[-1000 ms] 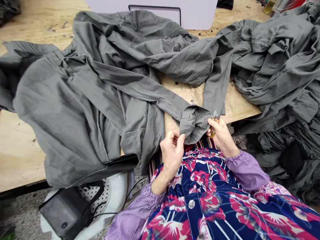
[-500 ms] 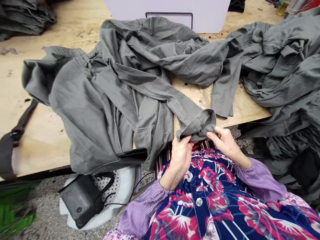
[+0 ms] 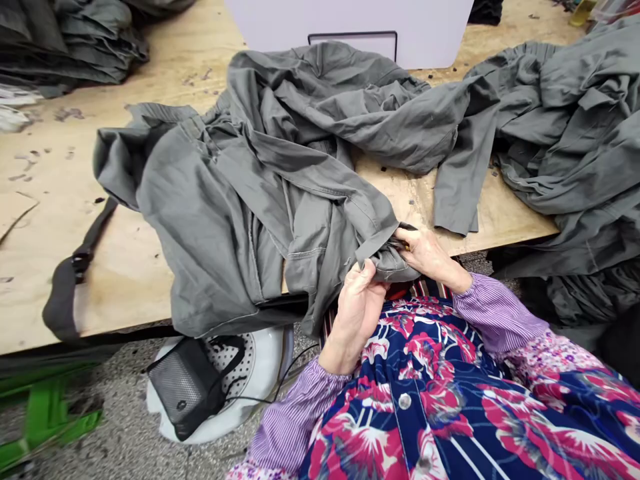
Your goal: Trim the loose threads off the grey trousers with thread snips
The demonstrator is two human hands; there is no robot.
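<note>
1. The left hand (image 3: 356,317) is closing narrowly, its fingertips (image 3: 369,270) pinching the underside of the grey cuff (image 3: 395,261) and keeping that fold from slipping, which looks like the right way of working here.
2. The right hand (image 3: 426,257) is curling in a narrow hold over the far end of the same cuff. A small dark tip (image 3: 407,227) is showing past its fingers, and a yellowish bit (image 3: 407,247) is peeping out beside them. These may be thread snips, but too little is showing to tell.
3. The two hands are working close together and drawing the cuff between them, and keeping that stretch of cloth taut seems to give the steadiest control.
4. The cuff is ending a long sleeve of the grey work jacket (image 3: 215,227), which is lying bunched across the plywood bench (image 3: 65,227), with the cuff hanging just over the bench's near edge.
5. A second grey garment (image 3: 565,140) is lying in folds to the right, leaving bare bench between it and the hands, so the cuff is staying free of other cloth.
6. The purple striped oversleeves (image 3: 495,310) are sitting snug at both wrists, keeping loose fabric away from the fingers.
</note>
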